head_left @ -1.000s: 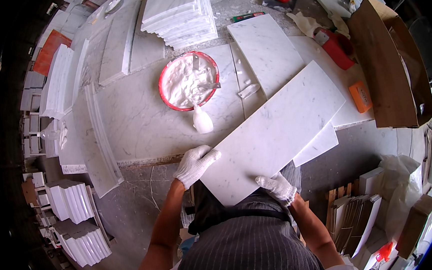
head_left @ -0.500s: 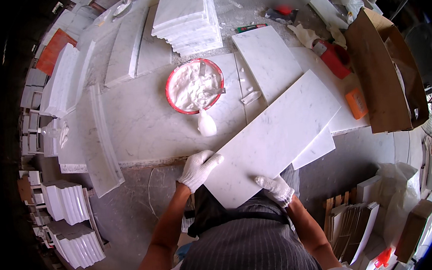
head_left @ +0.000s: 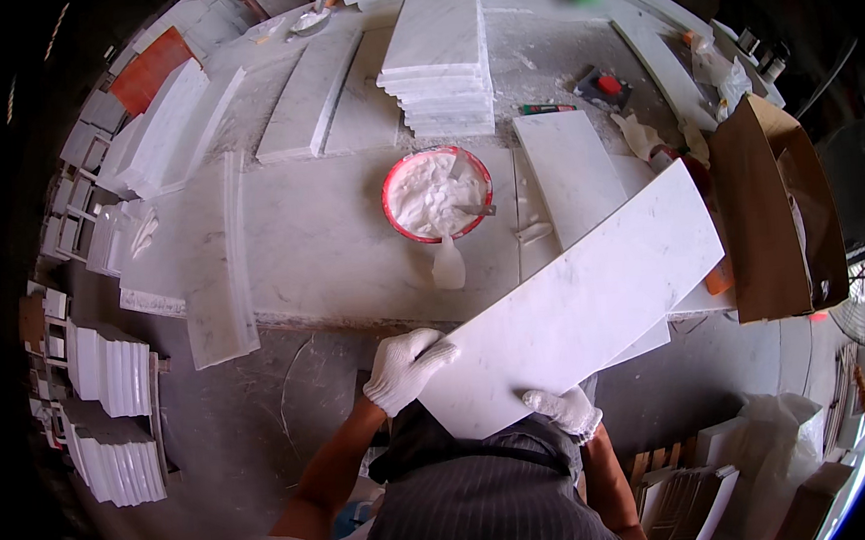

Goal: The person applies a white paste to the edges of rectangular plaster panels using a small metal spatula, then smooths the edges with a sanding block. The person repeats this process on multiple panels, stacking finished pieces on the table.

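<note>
the stone worktable (head_left: 330, 237) is spreading out in front of me, grey and dusted white. across its near edge i am holding a long white marble slab (head_left: 580, 305), tilted, its far end lying over the table near the open brown cardboard box (head_left: 779, 211) and its near end hanging off the table toward my body. my left hand (head_left: 404, 367), in a white knit glove, is gripping the slab's near left corner, fingers laid flat on top and closed over the edge. my right hand (head_left: 563, 411) (gloved too) is clasping the slab's near bottom edge, fingers curled around it. further back a stack of marble tiles (head_left: 437, 54) is sitting on the table. nearer, a red-rimmed bowl of white paste (head_left: 437, 194) is sitting just beyond the slab, with a pale smear (head_left: 447, 264) beside it.
</note>
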`<move>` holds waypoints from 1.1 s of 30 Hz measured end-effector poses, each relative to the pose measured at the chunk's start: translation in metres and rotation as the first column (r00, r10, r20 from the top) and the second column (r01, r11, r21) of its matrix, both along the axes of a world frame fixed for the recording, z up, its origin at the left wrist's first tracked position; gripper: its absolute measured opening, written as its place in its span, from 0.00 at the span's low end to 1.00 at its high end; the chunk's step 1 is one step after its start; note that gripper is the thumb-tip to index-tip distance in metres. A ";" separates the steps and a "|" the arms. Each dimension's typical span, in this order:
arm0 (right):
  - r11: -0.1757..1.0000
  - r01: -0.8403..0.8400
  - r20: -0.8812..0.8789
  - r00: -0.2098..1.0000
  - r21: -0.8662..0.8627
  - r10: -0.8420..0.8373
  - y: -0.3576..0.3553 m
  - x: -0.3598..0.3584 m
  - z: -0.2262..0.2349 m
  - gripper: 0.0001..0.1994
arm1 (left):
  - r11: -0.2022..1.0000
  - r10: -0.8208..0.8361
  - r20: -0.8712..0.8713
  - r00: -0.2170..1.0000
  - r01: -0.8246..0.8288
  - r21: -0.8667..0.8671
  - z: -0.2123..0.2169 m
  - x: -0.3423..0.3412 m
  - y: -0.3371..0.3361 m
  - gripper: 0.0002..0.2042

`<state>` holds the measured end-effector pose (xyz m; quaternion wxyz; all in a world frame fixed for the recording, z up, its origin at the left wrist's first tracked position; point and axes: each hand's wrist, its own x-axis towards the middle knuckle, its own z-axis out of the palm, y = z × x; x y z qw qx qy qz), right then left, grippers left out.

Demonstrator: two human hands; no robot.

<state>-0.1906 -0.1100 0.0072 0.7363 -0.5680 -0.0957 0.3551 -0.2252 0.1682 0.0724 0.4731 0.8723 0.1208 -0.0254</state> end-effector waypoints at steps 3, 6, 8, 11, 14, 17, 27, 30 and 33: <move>0.999 -0.039 0.025 0.999 -0.010 0.040 0.008 0.009 0.029 0.20 | 0.998 0.065 0.069 0.996 -0.064 -0.017 0.007 -0.013 0.004 0.13; 0.998 -0.062 0.056 0.996 -0.022 0.063 0.015 0.018 0.042 0.21 | 0.987 0.148 0.094 0.985 -0.141 -0.076 0.019 -0.023 0.005 0.12; 0.994 -0.108 0.164 0.981 0.021 0.103 0.024 0.028 0.062 0.22 | 0.980 0.188 0.157 0.970 -0.174 -0.098 0.016 -0.028 0.010 0.12; 0.984 -0.173 0.238 0.955 -0.033 0.176 0.040 0.039 0.082 0.21 | 0.956 0.280 0.181 0.943 -0.256 -0.145 0.022 -0.038 0.018 0.12; 0.965 -0.255 0.300 0.918 -0.056 0.260 0.068 0.049 0.102 0.20 | 0.911 0.399 0.203 0.894 -0.363 -0.195 0.031 -0.050 0.030 0.11; 0.935 -0.345 0.322 0.879 -0.079 0.352 0.095 0.053 0.115 0.18 | 0.846 0.500 0.172 0.849 -0.437 -0.305 0.029 -0.071 0.042 0.11; 0.698 -0.690 0.238 0.657 -0.194 0.715 0.188 0.063 0.100 0.16 | 0.492 0.515 -0.165 0.841 -0.448 -0.747 0.009 -0.151 0.052 0.19; 0.636 -0.769 0.081 0.631 -0.066 0.772 0.215 0.054 0.082 0.19 | 0.461 0.585 -0.165 0.794 -0.493 -0.738 0.001 -0.178 0.049 0.21; 0.647 -0.760 -0.112 0.640 0.052 0.760 0.238 0.048 0.061 0.22 | 0.292 0.643 -0.261 0.720 -0.546 -0.785 0.016 -0.187 0.055 0.21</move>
